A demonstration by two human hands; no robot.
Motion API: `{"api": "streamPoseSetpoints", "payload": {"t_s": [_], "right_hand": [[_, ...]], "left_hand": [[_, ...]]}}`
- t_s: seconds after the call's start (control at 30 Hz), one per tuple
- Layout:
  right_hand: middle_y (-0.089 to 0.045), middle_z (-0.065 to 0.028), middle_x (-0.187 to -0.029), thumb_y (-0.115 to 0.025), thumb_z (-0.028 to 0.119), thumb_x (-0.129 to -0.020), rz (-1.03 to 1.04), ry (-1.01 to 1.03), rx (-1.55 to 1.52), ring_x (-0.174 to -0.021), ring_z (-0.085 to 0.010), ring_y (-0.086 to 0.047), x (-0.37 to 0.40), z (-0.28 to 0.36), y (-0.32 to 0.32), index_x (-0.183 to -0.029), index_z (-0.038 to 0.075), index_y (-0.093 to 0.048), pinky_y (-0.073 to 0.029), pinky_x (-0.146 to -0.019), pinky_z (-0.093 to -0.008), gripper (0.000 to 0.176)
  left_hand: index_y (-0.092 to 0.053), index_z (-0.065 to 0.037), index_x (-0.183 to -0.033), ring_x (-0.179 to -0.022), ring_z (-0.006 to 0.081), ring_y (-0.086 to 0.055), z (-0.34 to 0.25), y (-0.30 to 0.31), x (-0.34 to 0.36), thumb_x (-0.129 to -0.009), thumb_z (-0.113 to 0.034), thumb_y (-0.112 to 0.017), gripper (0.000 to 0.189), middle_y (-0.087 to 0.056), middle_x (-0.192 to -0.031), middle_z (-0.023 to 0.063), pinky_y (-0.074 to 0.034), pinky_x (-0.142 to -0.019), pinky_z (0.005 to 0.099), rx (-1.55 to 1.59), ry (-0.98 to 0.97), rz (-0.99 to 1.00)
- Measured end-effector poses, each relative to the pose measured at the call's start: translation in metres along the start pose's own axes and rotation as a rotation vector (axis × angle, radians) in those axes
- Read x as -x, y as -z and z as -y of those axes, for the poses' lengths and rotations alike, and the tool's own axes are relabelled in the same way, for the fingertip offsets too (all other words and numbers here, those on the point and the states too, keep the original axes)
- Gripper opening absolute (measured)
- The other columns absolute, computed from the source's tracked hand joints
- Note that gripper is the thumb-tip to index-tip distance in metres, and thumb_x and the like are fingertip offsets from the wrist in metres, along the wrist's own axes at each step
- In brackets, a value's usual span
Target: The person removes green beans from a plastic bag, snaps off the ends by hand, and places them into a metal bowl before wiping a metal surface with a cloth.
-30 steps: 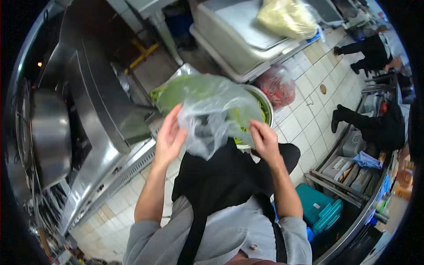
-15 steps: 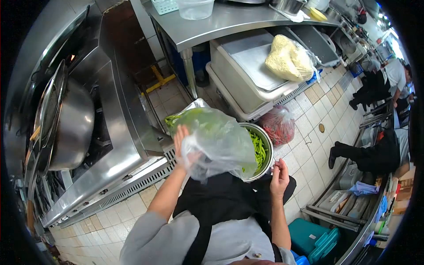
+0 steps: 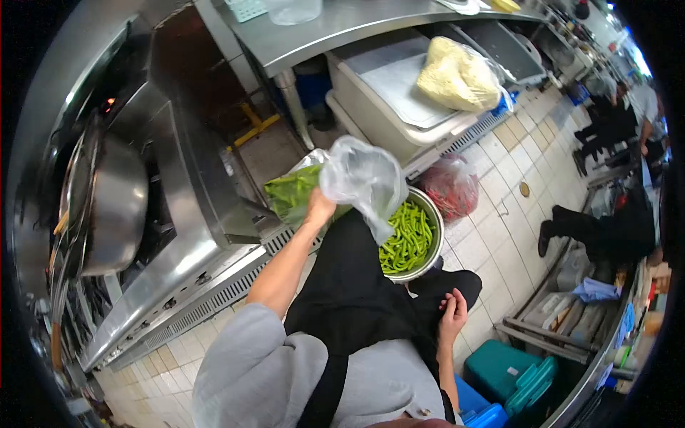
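Note:
My left hand (image 3: 321, 207) is closed around the gathered neck of a clear plastic bag (image 3: 364, 175), whose loose top billows out above my knee. Long green chili peppers (image 3: 289, 196) fill the lower part of that bag, to the left of my leg. Between my knees and the floor stands a round metal bowl (image 3: 438, 242) holding many more green chilies (image 3: 408, 239). My right hand (image 3: 453, 314) hangs by my right knee, fingers curled in, with nothing visible in them. Beyond the bowl sits a bag of red chilies (image 3: 451, 189).
At left is a steel stove (image 3: 200, 207) with a large metal pot (image 3: 118, 203). White bins (image 3: 371, 100) under the steel table (image 3: 321, 36) carry a bag of pale yellow stuff (image 3: 457, 75). A green lidded box (image 3: 503, 374) lies right. Other people (image 3: 599, 232) stand at right.
The bag has swung left away from over the bowl, uncovering the green chilies there. My left hand now grips its neck. My right hand has dropped from the bowl's rim toward my knee.

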State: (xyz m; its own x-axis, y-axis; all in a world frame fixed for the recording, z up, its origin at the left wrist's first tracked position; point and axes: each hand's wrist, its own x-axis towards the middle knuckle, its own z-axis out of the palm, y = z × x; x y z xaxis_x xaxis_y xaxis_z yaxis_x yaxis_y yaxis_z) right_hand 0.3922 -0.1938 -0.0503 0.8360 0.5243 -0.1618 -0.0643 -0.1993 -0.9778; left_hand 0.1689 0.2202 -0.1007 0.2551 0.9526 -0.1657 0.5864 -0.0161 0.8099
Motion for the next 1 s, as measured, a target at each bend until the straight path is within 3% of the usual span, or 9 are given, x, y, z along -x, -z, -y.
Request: {"api": "streamPoseSetpoints", "payload": {"t_s": [0.1, 0.2, 0.3, 0.43, 0.67, 0.73, 0.9, 0.93, 1.0], "right_hand": [[-0.067, -0.0039, -0.097, -0.053, 0.012, -0.102, 0.034, 0.006, 0.063, -0.076, -0.0065, -0.059, -0.009, -0.004, -0.004, -0.124, 0.001, -0.06, -0.049, -0.065, -0.0203, 0.026], [-0.067, -0.0036, -0.097, -0.054, 0.014, -0.102, 0.107, 0.04, 0.139, -0.074, -0.0065, -0.059, -0.019, 0.001, -0.005, -0.125, 0.001, -0.06, -0.048, -0.058, -0.0198, 0.027], [-0.067, -0.0038, -0.098, -0.054, 0.014, -0.102, 0.116, 0.028, 0.107, -0.072, -0.0069, -0.059, -0.022, -0.001, -0.003, -0.126, 0.001, -0.06, -0.048, -0.055, -0.0197, 0.029], [-0.067, -0.0027, -0.098, -0.055, 0.014, -0.101, 0.125, 0.153, 0.185, -0.072, -0.0062, -0.059, -0.021, -0.007, 0.005, -0.127, 0.001, -0.06, -0.048, -0.056, -0.0196, 0.029], [-0.062, -0.0074, -0.12, -0.059, 0.008, -0.098, 0.175, 0.073, -0.001, -0.091, -0.011, -0.061, -0.014, 0.006, -0.002, -0.139, 0.003, -0.05, -0.054, -0.071, -0.0238, 0.042], [-0.056, -0.0104, -0.131, -0.061, 0.004, -0.095, 0.229, 0.14, -0.047, -0.104, -0.0148, -0.06, -0.01, 0.014, -0.004, -0.144, 0.004, -0.044, -0.054, -0.083, -0.0269, 0.052], [-0.047, -0.0163, -0.144, -0.065, 0.004, -0.091, 0.298, 0.28, 0.268, -0.125, -0.0221, -0.051, -0.004, 0.062, -0.006, -0.151, 0.003, -0.032, -0.047, -0.1, -0.0353, 0.068], [-0.051, -0.017, -0.14, -0.068, 0.005, -0.089, 0.285, -0.082, -0.068, -0.125, -0.0238, -0.052, -0.008, 0.055, 0.003, -0.149, 0.0, -0.033, -0.046, -0.102, -0.0394, 0.07], [-0.057, -0.0169, -0.13, -0.078, 0.014, -0.086, 0.292, 0.32, 0.153, -0.119, -0.0231, -0.053, -0.009, 0.086, -0.003, -0.131, -0.007, -0.05, -0.038, -0.106, -0.0368, 0.057]], "left_hand": [[-0.067, -0.005, -0.104, -0.079, 0.016, -0.062, -0.014, 0.047, -0.003, -0.09, -0.01, -0.067, 0.015, -0.064, -0.085, 0.0026, -0.052, -0.071, 0.0309, 0.435, -0.471, -0.387], [-0.06, -0.006, -0.12, -0.097, 0.0142, -0.059, -0.07, 0.098, 0.032, -0.1, -0.021, -0.058, 0.026, -0.062, -0.109, 0.0025, -0.051, -0.084, 0.0311, 0.923, -0.147, -0.248], [-0.06, -0.002, -0.122, -0.098, 0.0153, -0.06, -0.125, 0.136, 0.06, -0.097, -0.012, -0.06, 0.027, -0.063, -0.112, 0.0058, -0.05, -0.088, 0.0289, 0.459, -0.447, -0.404], [-0.057, -0.007, -0.123, -0.106, 0.016, -0.057, -0.179, 0.188, 0.052, -0.099, -0.008, -0.057, 0.024, -0.06, -0.118, 0.0045, -0.048, -0.097, 0.0327, 1.245, -0.502, -0.356], [-0.061, -0.004, -0.114, -0.099, 0.0142, -0.059, -0.289, 0.191, 0.095, -0.099, -0.028, -0.058, 0.028, -0.063, -0.108, 0.0083, -0.048, -0.077, 0.0268, 0.636, -0.468, -0.287], [-0.057, -0.001, -0.122, -0.102, 0.0201, -0.059, -0.283, 0.16, 0.112, -0.091, -0.028, -0.067, 0.042, -0.062, -0.114, 0.0123, -0.048, -0.086, 0.0331, 0.943, -1.09, 0.256], [-0.06, 0.001, -0.108, -0.091, 0.0289, -0.064, -0.301, 0.083, 0.139, -0.085, -0.018, -0.065, 0.03, -0.065, -0.101, 0.0172, -0.05, -0.077, 0.0382, 0.588, -1.059, 0.143], [-0.06, 0.001, -0.105, -0.088, 0.0311, -0.065, -0.303, 0.075, 0.145, -0.084, -0.015, -0.065, 0.027, -0.066, -0.097, 0.0185, -0.051, -0.074, 0.0395, 0.496, -1.034, 0.107], [-0.06, 0.004, -0.098, -0.083, 0.0399, -0.064, -0.309, 0.078, 0.163, -0.079, -0.016, -0.067, 0.028, -0.064, -0.091, 0.0251, -0.051, -0.07, 0.0424, 0.496, -1.017, 0.193]]}}
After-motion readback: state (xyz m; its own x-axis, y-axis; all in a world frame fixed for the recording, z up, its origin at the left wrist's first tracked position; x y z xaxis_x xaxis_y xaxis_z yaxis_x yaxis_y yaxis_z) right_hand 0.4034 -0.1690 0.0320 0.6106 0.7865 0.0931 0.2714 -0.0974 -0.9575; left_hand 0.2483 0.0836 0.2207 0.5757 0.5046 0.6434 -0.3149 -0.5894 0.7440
